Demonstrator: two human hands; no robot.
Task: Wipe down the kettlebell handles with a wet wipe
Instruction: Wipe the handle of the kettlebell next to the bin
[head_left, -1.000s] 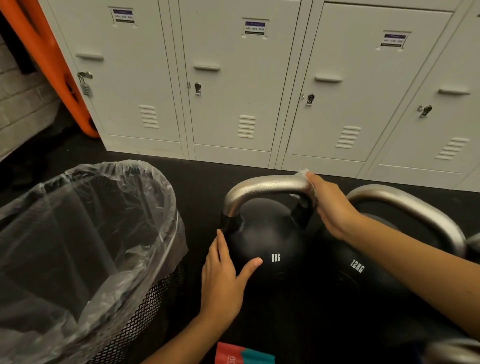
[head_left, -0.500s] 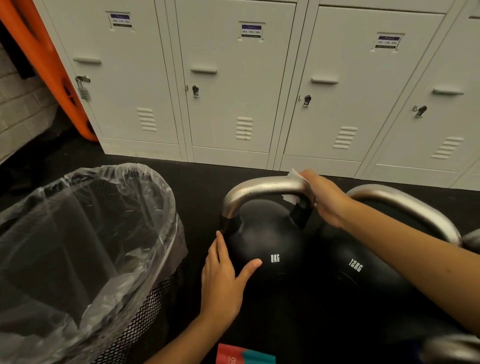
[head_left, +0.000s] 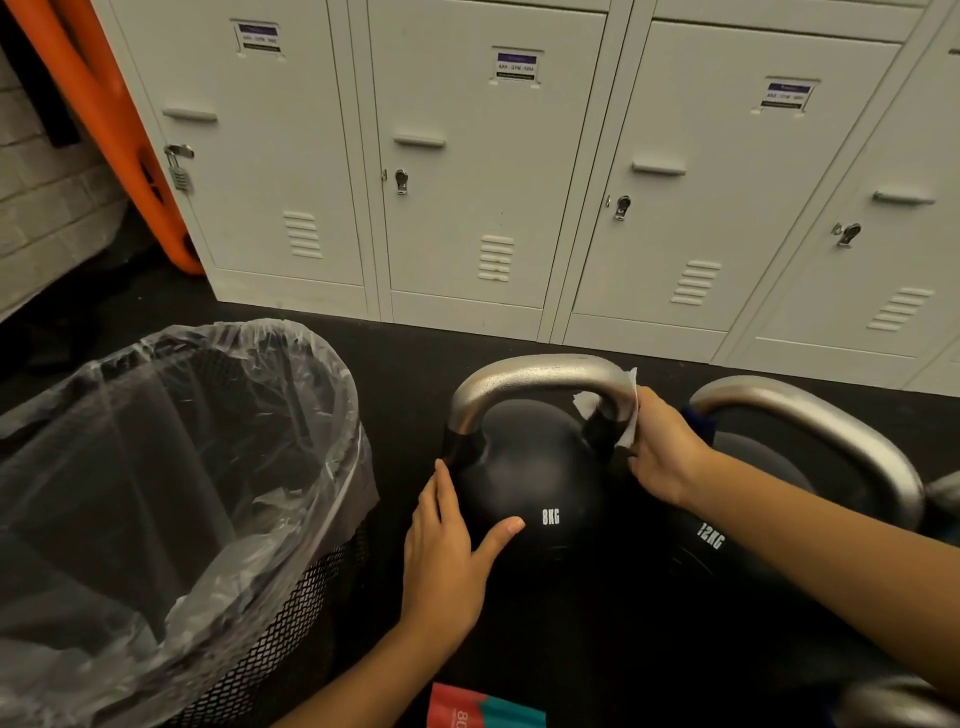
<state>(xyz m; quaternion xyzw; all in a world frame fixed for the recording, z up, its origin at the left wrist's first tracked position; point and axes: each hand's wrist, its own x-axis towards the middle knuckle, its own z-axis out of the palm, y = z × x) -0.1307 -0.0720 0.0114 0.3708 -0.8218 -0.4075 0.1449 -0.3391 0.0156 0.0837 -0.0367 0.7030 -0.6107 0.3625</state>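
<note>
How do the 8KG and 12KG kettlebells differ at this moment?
The 8KG kettlebell is being handled; the 12KG kettlebell is untouched. The left hand rests flat on the 8KG body, and the right hand holds a wet wipe round its handle's right end. The 8KG stands on the left, by the lined bin; the 12KG stands on the right, partly behind the right forearm. Both have black bodies, white markings and bare metal handles.

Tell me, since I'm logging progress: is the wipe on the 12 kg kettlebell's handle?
No, the right hand holds the wipe around the 8 kg kettlebell handle.
</note>
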